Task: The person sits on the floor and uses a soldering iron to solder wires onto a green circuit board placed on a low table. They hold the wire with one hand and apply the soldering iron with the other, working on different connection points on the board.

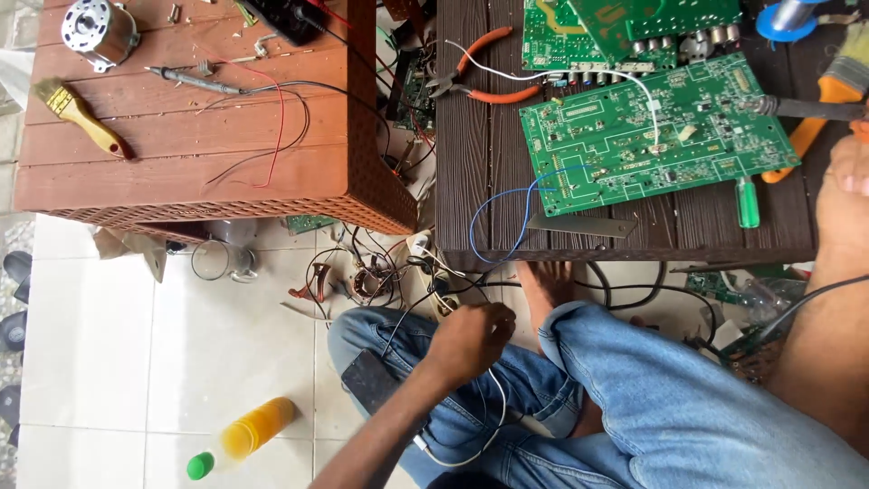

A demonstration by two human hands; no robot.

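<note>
Our left hand (472,337) sits low over the knees, fingers curled shut on a thin white wire (496,412) – it loops down across the jeans. Right hand (846,181) rests at the dark desk (471,136) edge beside the green circuit board (652,136) – grip unclear, we cannot tell.

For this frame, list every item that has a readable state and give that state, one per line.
Left hand: closed on a thin white wire above the lap.
Right hand: mostly out of frame, grip unclear.
Orange pliers: jaws shut, lying flat.
Circuit board: bare, face up, wires attached.
Yellow bottle: capped, lying on its side.
Paintbrush: lying flat, untouched.
</note>
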